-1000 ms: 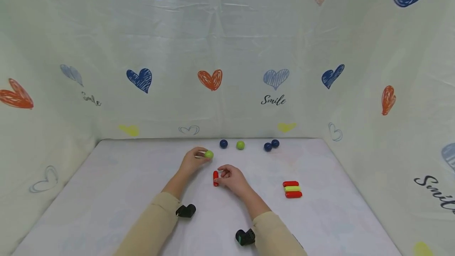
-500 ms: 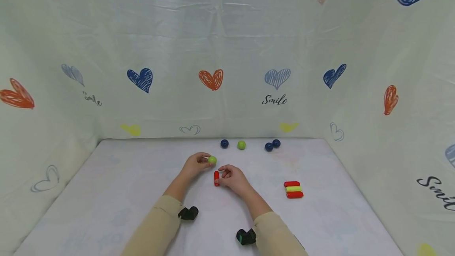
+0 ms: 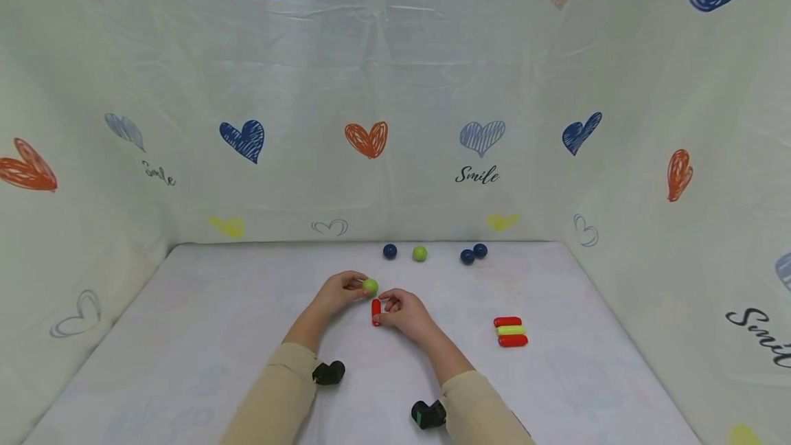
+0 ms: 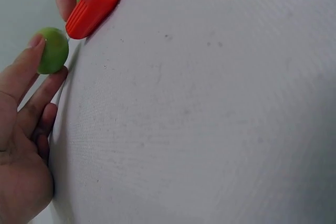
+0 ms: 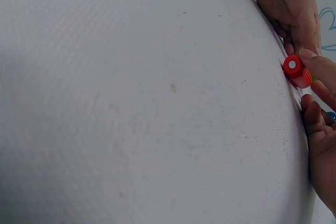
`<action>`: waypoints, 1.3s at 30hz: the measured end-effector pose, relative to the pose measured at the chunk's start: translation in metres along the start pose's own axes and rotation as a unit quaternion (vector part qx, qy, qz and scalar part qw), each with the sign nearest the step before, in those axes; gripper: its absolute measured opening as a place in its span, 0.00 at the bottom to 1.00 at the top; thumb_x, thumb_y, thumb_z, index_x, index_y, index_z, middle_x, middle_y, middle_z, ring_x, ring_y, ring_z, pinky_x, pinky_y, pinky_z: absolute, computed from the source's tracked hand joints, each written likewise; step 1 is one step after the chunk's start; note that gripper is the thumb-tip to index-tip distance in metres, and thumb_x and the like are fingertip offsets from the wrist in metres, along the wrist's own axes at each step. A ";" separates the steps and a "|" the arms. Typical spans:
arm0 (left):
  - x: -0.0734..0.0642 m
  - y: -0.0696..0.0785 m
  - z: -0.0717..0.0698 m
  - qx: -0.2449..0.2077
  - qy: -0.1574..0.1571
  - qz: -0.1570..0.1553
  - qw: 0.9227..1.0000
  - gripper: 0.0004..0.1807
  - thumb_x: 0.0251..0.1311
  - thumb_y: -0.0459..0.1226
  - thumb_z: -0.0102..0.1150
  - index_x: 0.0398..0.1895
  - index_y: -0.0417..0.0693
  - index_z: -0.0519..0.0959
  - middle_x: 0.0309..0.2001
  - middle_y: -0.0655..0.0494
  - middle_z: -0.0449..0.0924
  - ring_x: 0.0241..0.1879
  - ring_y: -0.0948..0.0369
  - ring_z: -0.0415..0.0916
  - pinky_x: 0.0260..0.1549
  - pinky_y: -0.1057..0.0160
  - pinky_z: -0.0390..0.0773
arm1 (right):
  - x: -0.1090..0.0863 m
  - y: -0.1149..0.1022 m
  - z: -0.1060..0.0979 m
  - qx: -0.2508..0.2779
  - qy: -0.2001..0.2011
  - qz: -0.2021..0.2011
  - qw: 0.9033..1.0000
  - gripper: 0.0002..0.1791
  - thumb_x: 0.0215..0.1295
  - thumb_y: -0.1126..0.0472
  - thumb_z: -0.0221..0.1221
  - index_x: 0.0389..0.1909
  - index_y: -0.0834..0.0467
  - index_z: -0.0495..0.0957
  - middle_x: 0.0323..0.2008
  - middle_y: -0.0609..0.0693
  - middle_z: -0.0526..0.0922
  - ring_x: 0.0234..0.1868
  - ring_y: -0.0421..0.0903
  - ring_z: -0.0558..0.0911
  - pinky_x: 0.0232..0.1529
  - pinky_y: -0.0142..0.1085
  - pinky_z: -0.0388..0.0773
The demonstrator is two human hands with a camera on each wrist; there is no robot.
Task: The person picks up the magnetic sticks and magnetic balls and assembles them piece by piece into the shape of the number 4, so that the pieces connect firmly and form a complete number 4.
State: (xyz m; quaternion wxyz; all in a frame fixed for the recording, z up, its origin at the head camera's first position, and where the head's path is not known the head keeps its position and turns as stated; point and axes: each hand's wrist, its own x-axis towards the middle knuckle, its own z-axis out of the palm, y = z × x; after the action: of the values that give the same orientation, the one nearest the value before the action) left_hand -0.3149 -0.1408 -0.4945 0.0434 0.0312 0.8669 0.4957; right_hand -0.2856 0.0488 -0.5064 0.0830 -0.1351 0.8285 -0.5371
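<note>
Between the thumb and fingers of my left hand point(image 3: 336, 294) is a green ball point(image 3: 370, 286). My right hand point(image 3: 406, 313) pinches a short red stick point(image 3: 375, 312) that points away from me on the table. In the left wrist view the stick point(image 4: 93, 10) shows a ribbed side and a pale round disc in its near end. The green ball point(image 4: 53, 51) is right at the stick's far end; whether they touch I cannot tell. From the right wrist, the stick's round end point(image 5: 292, 65) shows, with most of the green ball hidden behind it.
Toward the back edge lie a dark blue ball point(image 3: 389, 251), another green ball point(image 3: 419, 253) and two more dark blue balls point(image 3: 467, 257) close together. On the right, a yellow-green stick point(image 3: 510, 330) lies between two red sticks point(image 3: 513, 340). A patterned cloth point(image 3: 371, 184) hangs behind the white table point(image 3: 185, 335).
My left hand has brought the green ball nearer to me and slightly right, up to the red stick's far end. The right hand and its stick have stayed nearly still.
</note>
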 end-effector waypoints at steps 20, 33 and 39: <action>0.000 0.000 0.003 0.022 -0.010 -0.010 1.000 0.15 0.59 0.36 0.67 0.48 0.41 0.82 0.40 0.54 0.81 0.41 0.57 0.76 0.46 0.54 0.77 | 0.000 0.001 0.002 -0.004 0.003 -0.002 1.000 0.21 0.51 0.65 0.72 0.47 0.63 0.80 0.28 0.46 0.74 0.26 0.40 0.70 0.25 0.29 0.68; -0.001 0.001 0.003 0.033 -0.013 -0.004 0.999 0.15 0.59 0.38 0.67 0.47 0.40 0.82 0.38 0.54 0.80 0.41 0.57 0.74 0.47 0.53 0.75 | 0.000 0.002 0.007 -0.013 0.016 0.006 1.000 0.21 0.51 0.63 0.73 0.46 0.61 0.80 0.29 0.47 0.75 0.27 0.41 0.70 0.27 0.30 0.68; -0.001 0.001 0.003 0.037 -0.016 -0.009 0.999 0.16 0.59 0.38 0.67 0.48 0.41 0.82 0.39 0.54 0.80 0.42 0.56 0.74 0.47 0.52 0.75 | -0.001 0.000 0.007 -0.020 0.020 0.001 1.000 0.20 0.51 0.63 0.73 0.46 0.61 0.80 0.28 0.46 0.74 0.27 0.41 0.70 0.27 0.30 0.68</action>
State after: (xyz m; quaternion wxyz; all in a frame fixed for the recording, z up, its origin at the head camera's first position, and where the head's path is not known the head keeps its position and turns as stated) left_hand -0.3140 -0.1376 -0.4957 0.0604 0.0324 0.8841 0.4622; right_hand -0.2825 0.0433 -0.5095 0.0646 -0.1248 0.8408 -0.5228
